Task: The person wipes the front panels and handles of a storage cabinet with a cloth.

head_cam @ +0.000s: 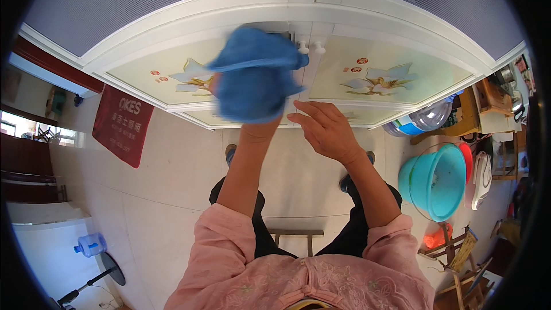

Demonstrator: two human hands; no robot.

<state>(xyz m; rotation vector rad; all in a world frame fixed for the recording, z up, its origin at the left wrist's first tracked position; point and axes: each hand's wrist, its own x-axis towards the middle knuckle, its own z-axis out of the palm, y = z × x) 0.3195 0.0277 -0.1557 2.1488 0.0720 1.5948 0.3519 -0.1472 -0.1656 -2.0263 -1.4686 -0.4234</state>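
My left hand [261,131] is mostly hidden by a blue cloth [258,82] that drapes over it, blurred by motion. The cloth covers part of the left door of a white cabinet [275,10], close to the two white door knobs [318,48]. My right hand [326,128] is held in front of the cabinet's lower middle, fingers spread and nothing in them. A pale flower and small red marks decorate the right door panel [379,77]. The matching left door panel [142,75] is partly behind the cloth.
A turquoise bucket [415,178] and a large clear water bottle [426,116] stand to the right. Wooden stools [456,249] lie at lower right. At left are a dark red mat [122,127] with writing and a blue water jug [91,244]. A wooden seat [297,233] shows between the legs.
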